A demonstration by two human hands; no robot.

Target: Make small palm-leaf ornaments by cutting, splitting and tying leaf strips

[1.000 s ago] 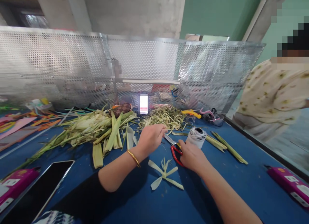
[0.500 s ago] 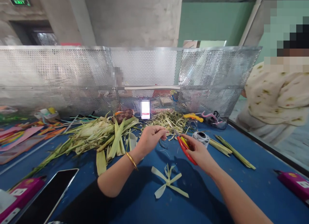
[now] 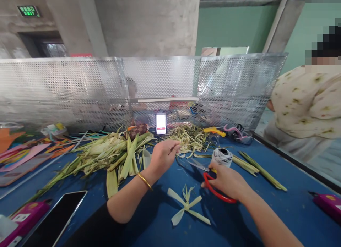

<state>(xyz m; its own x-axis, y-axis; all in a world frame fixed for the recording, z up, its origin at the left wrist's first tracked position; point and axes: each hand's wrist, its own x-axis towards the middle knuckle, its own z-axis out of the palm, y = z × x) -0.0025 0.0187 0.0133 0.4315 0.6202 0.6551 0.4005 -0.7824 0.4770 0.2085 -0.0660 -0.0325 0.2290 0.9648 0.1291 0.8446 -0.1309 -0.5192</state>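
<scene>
My right hand [image 3: 226, 179] is closed on scissors [image 3: 217, 190] with red handles, their blades pointing left over the table. Behind it stands a spool of white string [image 3: 222, 156]. My left hand [image 3: 166, 153], with a gold bangle at the wrist, hovers left of the blades, thumb and fingers pinched together. Whatever is between those fingertips is too small to make out. Below both hands, a flower-like piece made of pale husk strips [image 3: 187, 206] lies flat on the blue table, touched by neither.
Dried husk leaves [image 3: 103, 151] are heaped at the left, shredded strips [image 3: 189, 137] at the back. Stalks [image 3: 263, 170] lie right of the spool. A dark phone [image 3: 57, 218] rests front left; magenta tools [image 3: 326, 204] lie at both sides. A perforated metal screen [image 3: 160, 76] edges the back.
The scissors have turned and lowered in my right hand, their blades now clearly seen pointing left. My left hand has shifted slightly, fingers still pinched. The view has tilted a little.
</scene>
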